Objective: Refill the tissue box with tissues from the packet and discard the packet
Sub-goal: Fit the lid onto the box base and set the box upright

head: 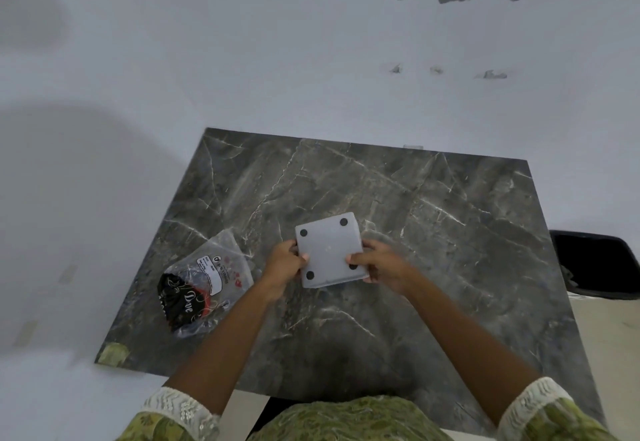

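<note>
A white square tissue box is turned bottom side up over the middle of the dark marble table, showing black round feet at its corners. My left hand grips its left edge and my right hand grips its near right corner, thumb over one foot. The clear plastic packet, with black and red print, lies crumpled on the table to the left, apart from both hands. Whether tissues are inside the box is hidden.
A black bin stands off the table's right edge. A white wall runs behind and to the left of the table. A patch of greenish tape marks the table's near left corner.
</note>
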